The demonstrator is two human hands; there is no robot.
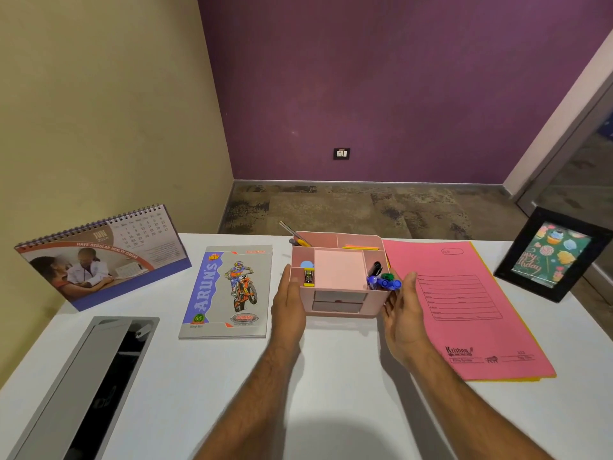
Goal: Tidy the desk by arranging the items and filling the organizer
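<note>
A pink desk organizer point(338, 307) stands at the middle of the white desk. Its compartments hold a pink note pad point(339, 269), a small yellow item point(308, 277), blue and green markers point(386, 282), a black marker point(375, 268) and pens at the back point(297, 236). My left hand point(289, 305) is flat against its left side. My right hand point(403, 310) is at its right side, fingers spread, just touching or barely apart from it.
A notebook with a motorbike cover point(227, 292) lies left of the organizer, a pink file folder point(464, 307) lies to its right. A desk calendar point(99, 257) stands far left, a black photo frame point(554, 255) far right. A grey cable hatch point(89, 386) is open at front left.
</note>
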